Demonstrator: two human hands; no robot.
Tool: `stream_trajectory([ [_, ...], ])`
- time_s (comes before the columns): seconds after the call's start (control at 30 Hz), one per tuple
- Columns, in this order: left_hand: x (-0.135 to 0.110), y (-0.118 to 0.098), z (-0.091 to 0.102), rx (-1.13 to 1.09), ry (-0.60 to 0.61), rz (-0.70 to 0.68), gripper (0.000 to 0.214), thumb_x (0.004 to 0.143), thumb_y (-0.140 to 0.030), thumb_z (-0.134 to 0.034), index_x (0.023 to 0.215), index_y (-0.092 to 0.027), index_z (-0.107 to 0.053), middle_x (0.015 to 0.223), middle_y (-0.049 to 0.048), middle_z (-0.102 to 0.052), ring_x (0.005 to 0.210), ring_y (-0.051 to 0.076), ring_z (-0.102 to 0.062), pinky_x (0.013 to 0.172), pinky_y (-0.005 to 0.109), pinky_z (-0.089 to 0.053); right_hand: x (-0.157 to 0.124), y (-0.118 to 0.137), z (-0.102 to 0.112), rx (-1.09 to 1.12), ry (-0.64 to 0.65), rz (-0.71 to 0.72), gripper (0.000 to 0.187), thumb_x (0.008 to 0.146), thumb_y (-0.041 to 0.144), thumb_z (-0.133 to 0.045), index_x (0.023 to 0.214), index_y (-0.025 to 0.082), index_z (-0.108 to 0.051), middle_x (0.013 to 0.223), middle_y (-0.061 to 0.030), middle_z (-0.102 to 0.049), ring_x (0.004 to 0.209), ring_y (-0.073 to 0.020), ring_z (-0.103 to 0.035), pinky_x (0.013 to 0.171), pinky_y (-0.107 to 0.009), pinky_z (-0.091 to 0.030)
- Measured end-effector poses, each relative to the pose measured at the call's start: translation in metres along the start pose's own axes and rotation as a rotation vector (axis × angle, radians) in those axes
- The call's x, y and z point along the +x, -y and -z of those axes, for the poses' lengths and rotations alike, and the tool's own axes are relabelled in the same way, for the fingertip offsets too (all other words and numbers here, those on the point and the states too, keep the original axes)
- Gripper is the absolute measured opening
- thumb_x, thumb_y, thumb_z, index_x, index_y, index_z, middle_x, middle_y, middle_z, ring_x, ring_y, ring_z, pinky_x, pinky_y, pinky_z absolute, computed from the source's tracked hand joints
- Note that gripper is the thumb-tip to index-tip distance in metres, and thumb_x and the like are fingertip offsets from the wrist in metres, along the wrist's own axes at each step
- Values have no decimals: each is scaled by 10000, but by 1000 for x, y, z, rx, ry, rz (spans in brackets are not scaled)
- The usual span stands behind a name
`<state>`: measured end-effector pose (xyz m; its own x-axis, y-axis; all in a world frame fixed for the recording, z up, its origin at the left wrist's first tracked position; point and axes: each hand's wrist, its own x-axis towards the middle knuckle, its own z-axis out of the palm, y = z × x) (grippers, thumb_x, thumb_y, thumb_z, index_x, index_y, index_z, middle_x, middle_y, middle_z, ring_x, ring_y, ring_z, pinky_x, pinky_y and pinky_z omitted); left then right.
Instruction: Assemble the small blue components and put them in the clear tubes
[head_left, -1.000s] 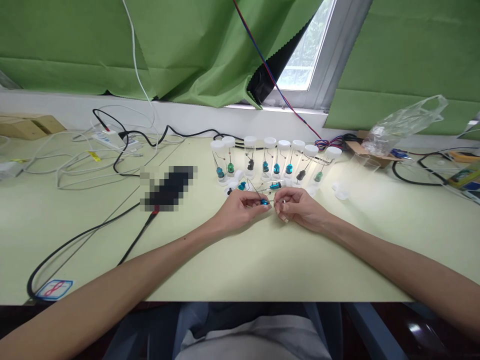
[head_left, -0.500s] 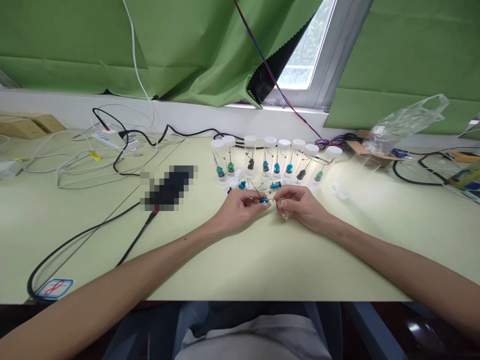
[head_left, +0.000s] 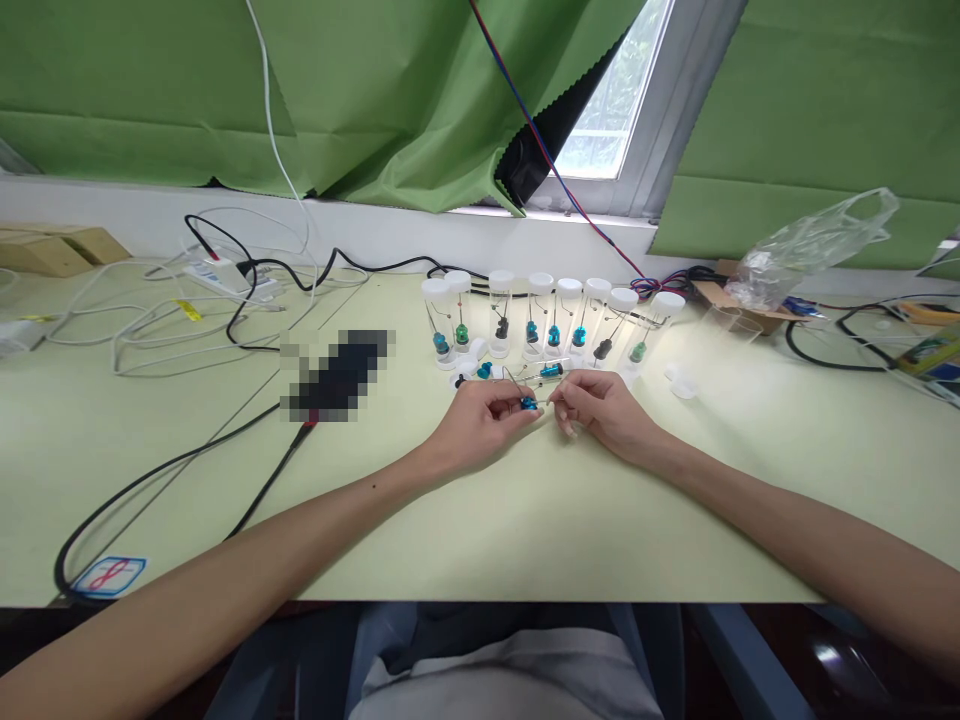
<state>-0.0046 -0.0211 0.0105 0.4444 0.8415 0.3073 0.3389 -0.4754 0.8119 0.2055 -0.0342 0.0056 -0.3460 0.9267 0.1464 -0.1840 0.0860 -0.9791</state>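
My left hand (head_left: 480, 424) pinches a small blue component (head_left: 529, 403) with thin wire leads, held just above the pale green table (head_left: 480, 520). My right hand (head_left: 600, 412) is closed in a pinch on the wire lead sticking out of the component's right side. Both hands rest near the table's middle, right in front of a row of clear vials with white caps (head_left: 547, 315); each vial holds a blue, green or black component on wires. Loose components (head_left: 551, 371) and a cap lie between the vials and my fingers.
Tangled black and white cables with a power strip (head_left: 225, 275) cover the left of the table. A blurred dark object (head_left: 337, 375) lies left of my hands. A clear plastic bag (head_left: 810, 245) on a cardboard box and an empty vial (head_left: 724, 320) stand at right.
My right hand has crept slightly left and up toward the blue component, tightening its pinch on the wire. The left hand has stayed nearly still.
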Motion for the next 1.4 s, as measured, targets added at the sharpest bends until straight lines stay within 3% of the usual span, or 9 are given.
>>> stream_trajectory([
  [0.57, -2, -3, 0, 117, -24, -124, 178, 846, -306, -665, 896, -163, -759, 657, -4, -606, 573, 101, -479, 567, 234, -379, 1, 0, -3, 77, 1, -57, 346, 863, 481, -705, 775, 148, -678, 579, 5, -605, 467, -100, -557, 469, -236, -463],
  [0.83, 0, -1, -1, 38, -29, -49, 242, 827, -339, -686, 939, -140, -765, 772, 37, -689, 607, 110, -511, 564, 237, -396, 2, -1, -1, 153, 22, -89, 333, 863, 472, -712, 807, 146, -674, 614, 6, -614, 485, -88, -555, 452, -213, -442],
  [1.4, 2, 1, 0, -187, 0, 108, 346, 764, -416, -744, 941, -119, -756, 646, 1, -583, 546, 86, -428, 493, 226, -335, 0, 3, 1, 391, 97, -201, 231, 848, 357, -760, 925, 149, -694, 692, 2, -647, 552, -73, -574, 507, -182, -452],
])
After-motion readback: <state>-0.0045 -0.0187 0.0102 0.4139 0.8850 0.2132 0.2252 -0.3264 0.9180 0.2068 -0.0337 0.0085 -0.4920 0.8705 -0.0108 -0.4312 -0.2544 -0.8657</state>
